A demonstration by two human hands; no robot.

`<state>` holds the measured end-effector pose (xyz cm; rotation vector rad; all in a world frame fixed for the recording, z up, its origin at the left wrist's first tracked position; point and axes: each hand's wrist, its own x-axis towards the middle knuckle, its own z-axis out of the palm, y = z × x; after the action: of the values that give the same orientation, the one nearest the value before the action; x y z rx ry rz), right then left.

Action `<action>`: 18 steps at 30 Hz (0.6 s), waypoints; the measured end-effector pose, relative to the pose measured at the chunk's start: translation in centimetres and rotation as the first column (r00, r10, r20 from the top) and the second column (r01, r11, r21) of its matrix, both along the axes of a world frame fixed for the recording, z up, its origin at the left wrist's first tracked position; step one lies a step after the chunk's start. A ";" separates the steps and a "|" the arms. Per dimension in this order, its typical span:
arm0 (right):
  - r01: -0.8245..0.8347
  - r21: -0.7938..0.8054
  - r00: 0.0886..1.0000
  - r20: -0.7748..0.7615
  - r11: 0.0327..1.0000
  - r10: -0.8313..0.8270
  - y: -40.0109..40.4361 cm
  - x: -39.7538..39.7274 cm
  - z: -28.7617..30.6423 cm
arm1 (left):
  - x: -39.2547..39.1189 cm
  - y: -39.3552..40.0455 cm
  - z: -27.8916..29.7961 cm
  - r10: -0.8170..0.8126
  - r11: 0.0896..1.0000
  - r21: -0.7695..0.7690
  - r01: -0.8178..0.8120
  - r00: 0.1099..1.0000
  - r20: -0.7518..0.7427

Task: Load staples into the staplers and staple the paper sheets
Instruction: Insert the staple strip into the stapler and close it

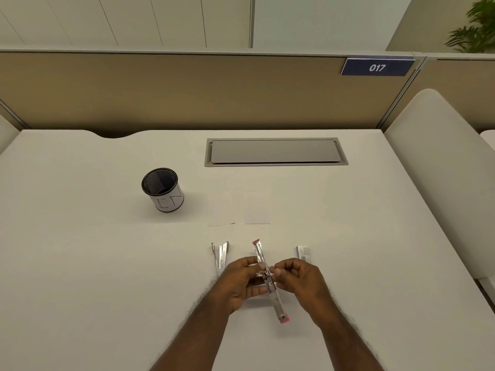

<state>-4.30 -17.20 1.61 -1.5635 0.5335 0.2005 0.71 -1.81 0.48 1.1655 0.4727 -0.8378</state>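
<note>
A metal stapler with pink ends (277, 303) is swung fully open into one long strip, held just above the desk. My left hand (238, 282) grips it at the hinge from the left. My right hand (300, 279) pinches something small at the hinge from the right; I cannot make out what it is. A second silver stapler (220, 257) lies opened in a V on the desk to the left. A small staple box (303, 253) lies to the right. Two white paper sheets (221, 208) (257, 208) lie side by side further back.
A black mesh pen cup (162, 189) with a white label stands at the left. A grey cable hatch (276, 152) is set into the white desk (80, 263) at the back. A beige partition with a "017" sign (377, 67) closes the far side.
</note>
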 end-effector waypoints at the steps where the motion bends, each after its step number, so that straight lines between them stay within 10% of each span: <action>1: 0.015 -0.008 1.000 -0.001 1.000 -0.015 -0.1 0.0 0.2 | 0.0 0.1 0.1 -0.024 1.000 -0.007 0.024 1.000 0.012; 8: 0.165 -0.163 0.986 0.058 0.973 -0.157 -0.2 0.5 1.8 | -0.4 0.6 1.1 -0.151 0.986 -0.059 0.159 0.982 0.110; 18: -0.039 -0.247 0.995 0.083 0.968 0.062 -0.6 1.0 5.2 | -1.2 0.7 1.7 -0.174 0.973 -0.121 0.196 0.970 0.168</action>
<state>-3.26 -17.76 6.82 -1.8190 0.4609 0.1048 -0.53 -1.13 2.20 1.1498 0.1753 -0.9165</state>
